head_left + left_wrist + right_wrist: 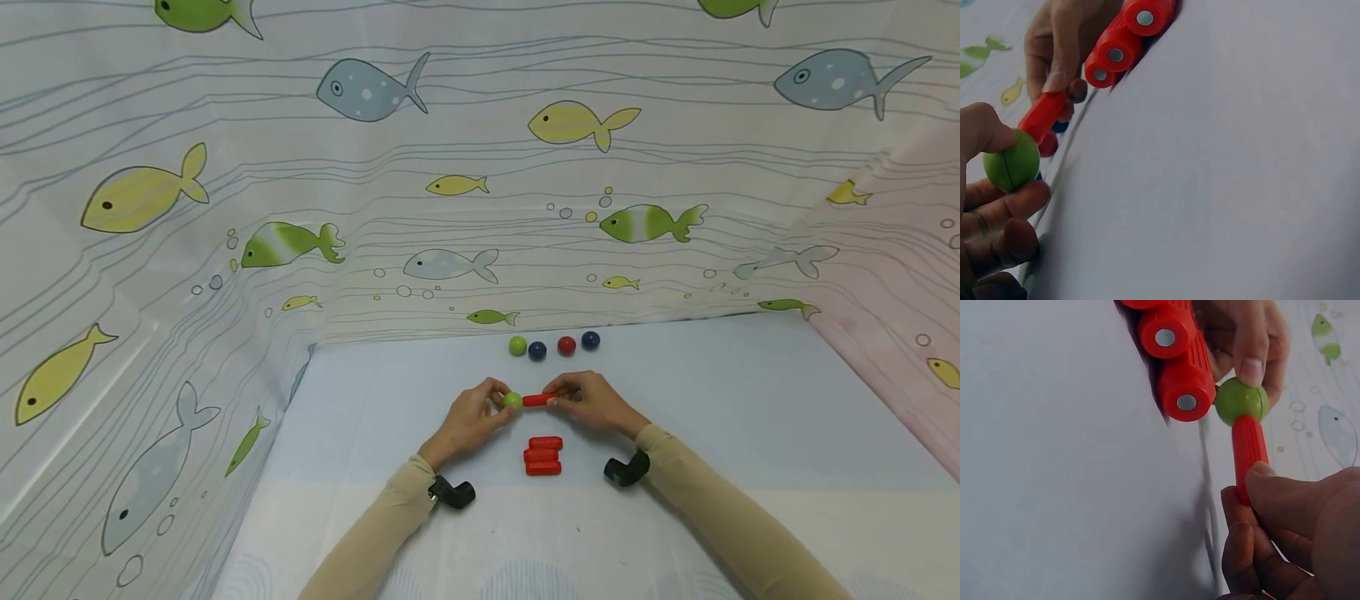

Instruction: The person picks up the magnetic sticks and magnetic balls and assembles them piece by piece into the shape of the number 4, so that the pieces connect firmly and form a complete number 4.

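Observation:
My left hand (471, 417) pinches a light green ball (1012, 161) between thumb and fingers. Opposite it, my right hand (592, 402) grips a red ribbed rod (1250, 453) by its far end. The rod's near end meets the ball, and the two are in line. Closer to me, three more red rods (543, 456) lie side by side on the table, with round silvery discs in their ends, as both wrist views show.
Behind the hands, a second green ball (517, 345), a dark blue ball (537, 351), a red ball (566, 345) and another dark blue ball (591, 340) stand in a loose row on the white table (375, 375). A fish-print sheet (450, 217) rises beyond the table's back edge.

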The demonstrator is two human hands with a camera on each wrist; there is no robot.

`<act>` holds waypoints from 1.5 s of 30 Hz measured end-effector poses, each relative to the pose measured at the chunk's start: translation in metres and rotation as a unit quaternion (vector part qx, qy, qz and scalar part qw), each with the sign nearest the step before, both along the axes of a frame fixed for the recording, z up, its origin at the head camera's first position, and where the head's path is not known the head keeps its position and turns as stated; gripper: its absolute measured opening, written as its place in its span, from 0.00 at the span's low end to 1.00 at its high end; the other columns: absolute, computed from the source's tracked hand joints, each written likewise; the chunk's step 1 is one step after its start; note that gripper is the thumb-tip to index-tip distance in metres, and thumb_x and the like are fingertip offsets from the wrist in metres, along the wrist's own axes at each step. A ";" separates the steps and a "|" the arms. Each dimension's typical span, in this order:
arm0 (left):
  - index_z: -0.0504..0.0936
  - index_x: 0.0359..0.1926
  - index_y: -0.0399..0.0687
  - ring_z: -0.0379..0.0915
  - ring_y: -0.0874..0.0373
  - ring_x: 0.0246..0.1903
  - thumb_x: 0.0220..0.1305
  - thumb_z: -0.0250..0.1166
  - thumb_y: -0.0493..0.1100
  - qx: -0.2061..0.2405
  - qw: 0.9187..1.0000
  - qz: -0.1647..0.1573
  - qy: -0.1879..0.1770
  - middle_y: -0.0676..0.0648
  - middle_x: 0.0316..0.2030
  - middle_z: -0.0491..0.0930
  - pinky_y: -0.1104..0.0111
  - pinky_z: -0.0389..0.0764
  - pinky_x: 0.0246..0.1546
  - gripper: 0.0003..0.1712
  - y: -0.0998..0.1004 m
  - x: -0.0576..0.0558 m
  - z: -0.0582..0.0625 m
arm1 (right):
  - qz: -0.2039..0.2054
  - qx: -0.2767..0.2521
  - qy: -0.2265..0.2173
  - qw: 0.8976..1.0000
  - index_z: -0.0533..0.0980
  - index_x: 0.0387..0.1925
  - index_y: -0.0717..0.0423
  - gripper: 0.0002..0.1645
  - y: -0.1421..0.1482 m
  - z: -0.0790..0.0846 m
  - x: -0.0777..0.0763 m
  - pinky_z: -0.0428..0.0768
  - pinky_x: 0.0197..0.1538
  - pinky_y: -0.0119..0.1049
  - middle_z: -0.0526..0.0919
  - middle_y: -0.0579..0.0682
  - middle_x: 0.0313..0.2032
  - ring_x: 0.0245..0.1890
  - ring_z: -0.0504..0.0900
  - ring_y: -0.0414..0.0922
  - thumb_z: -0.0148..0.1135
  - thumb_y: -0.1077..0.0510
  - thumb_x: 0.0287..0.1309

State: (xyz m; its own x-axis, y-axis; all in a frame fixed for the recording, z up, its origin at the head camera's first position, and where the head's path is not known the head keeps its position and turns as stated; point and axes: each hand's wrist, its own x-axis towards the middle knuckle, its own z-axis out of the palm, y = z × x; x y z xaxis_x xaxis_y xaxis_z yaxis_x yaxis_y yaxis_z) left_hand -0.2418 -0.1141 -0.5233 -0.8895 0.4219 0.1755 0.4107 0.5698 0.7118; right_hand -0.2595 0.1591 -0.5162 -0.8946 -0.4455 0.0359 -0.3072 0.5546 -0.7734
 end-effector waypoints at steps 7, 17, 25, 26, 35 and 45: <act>0.81 0.54 0.43 0.66 0.69 0.22 0.70 0.70 0.43 0.000 1.000 0.005 0.005 0.48 0.37 0.87 0.73 0.67 0.26 0.16 0.000 0.001 0.000 | 0.000 -0.002 -0.002 1.000 0.87 0.50 0.53 0.12 -0.001 0.000 0.001 0.80 0.49 0.37 0.90 0.44 0.39 0.40 0.81 0.42 0.72 0.57 0.67; 0.82 0.62 0.47 0.66 0.68 0.21 0.70 0.71 0.46 -0.009 1.000 -0.003 0.014 0.48 0.37 0.88 0.74 0.67 0.26 0.22 -0.001 0.001 -0.005 | 0.007 -0.007 0.010 1.000 0.87 0.50 0.53 0.12 -0.002 -0.003 0.002 0.79 0.48 0.36 0.90 0.44 0.40 0.40 0.81 0.41 0.72 0.56 0.68; 0.84 0.57 0.50 0.68 0.67 0.23 0.70 0.72 0.45 -0.004 1.000 -0.003 0.019 0.49 0.36 0.88 0.73 0.70 0.28 0.16 -0.002 0.000 -0.004 | 0.018 0.001 0.010 1.000 0.87 0.51 0.50 0.12 -0.002 0.001 -0.001 0.80 0.50 0.37 0.89 0.41 0.41 0.41 0.82 0.41 0.72 0.53 0.69; 0.84 0.57 0.50 0.69 0.67 0.23 0.70 0.72 0.45 -0.003 1.000 -0.003 0.017 0.49 0.36 0.87 0.73 0.71 0.29 0.16 -0.003 0.000 -0.003 | 0.018 0.004 0.008 1.000 0.86 0.52 0.50 0.13 -0.002 0.002 -0.002 0.80 0.50 0.37 0.89 0.41 0.41 0.42 0.82 0.41 0.71 0.53 0.69; 0.84 0.56 0.50 0.69 0.65 0.23 0.70 0.71 0.43 0.000 1.000 -0.006 -0.002 0.48 0.36 0.87 0.73 0.72 0.29 0.16 -0.005 -0.002 0.000 | -0.045 0.020 0.062 0.997 0.86 0.53 0.54 0.17 0.001 0.019 -0.025 0.79 0.49 0.40 0.90 0.48 0.45 0.45 0.84 0.47 0.71 0.49 0.69; 0.84 0.56 0.51 0.68 0.67 0.21 0.70 0.71 0.43 0.005 1.000 -0.011 -0.010 0.48 0.36 0.85 0.74 0.71 0.27 0.15 -0.006 -0.005 -0.003 | -0.069 0.037 0.129 0.989 0.85 0.56 0.60 0.23 -0.015 0.031 -0.056 0.75 0.45 0.43 0.90 0.57 0.48 0.43 0.81 0.56 0.73 0.50 0.67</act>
